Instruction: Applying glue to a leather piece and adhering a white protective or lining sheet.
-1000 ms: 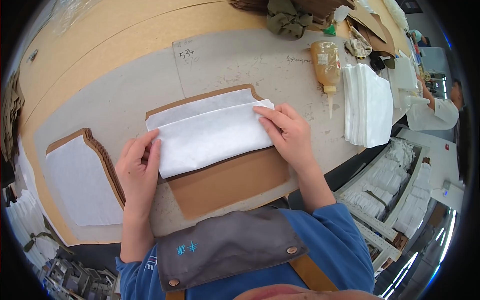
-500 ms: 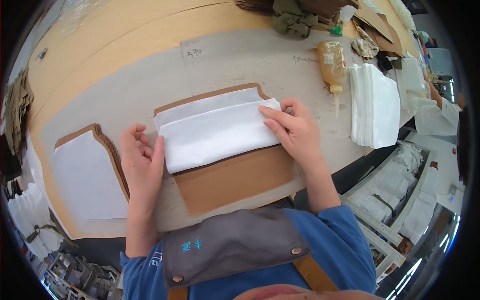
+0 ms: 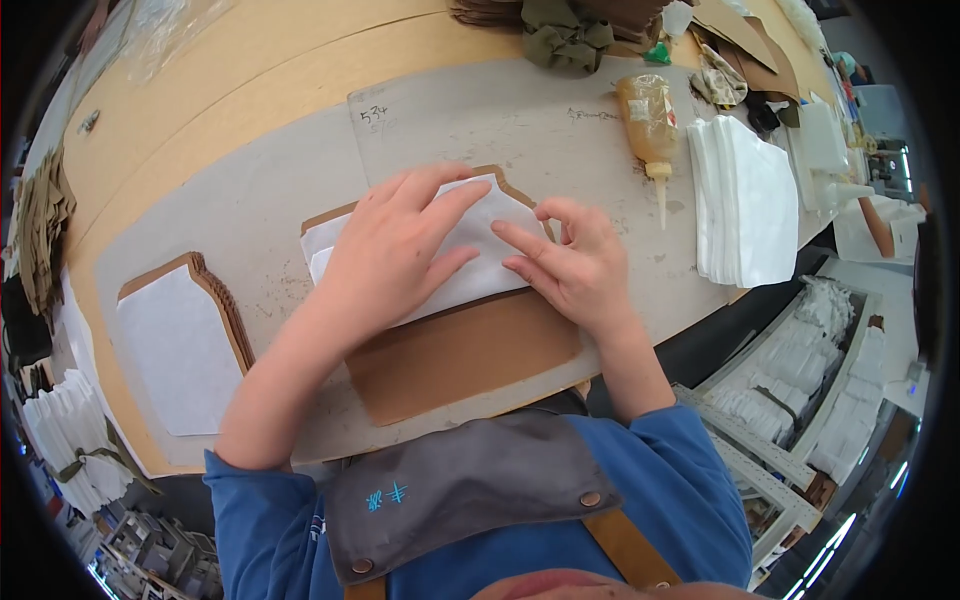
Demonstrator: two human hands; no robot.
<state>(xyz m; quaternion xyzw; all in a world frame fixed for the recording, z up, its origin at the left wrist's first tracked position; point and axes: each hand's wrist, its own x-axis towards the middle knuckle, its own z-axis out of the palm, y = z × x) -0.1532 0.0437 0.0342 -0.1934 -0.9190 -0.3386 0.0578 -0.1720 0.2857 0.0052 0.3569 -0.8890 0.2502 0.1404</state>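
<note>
A brown fabric or leather-like panel [image 3: 465, 355] lies in front of me on the table. White sheet pieces [image 3: 478, 283] cover its far part, with a brown margin showing along the far edge. My left hand [image 3: 395, 245] is laid over the white, its fingers spread toward the far right corner. At the right end of the white piece is my right hand [image 3: 578, 268], with index finger and thumb stretched out apart over it. Neither hand visibly grips anything. Contact beneath the fingers is hidden.
To the left rests a stack of brown panels topped with white [image 3: 180, 350]. Right of the work are a glue bottle [image 3: 648, 125] with a thin nozzle and a pile of folded white pieces [image 3: 742, 205]. Dark green cloth [image 3: 565, 35] sits at the back; a rack [image 3: 790, 400] stands at lower right.
My left hand has moved right and up from beside the panel to over the white sheet. My right hand has loosened from the edge of the white sheet.
</note>
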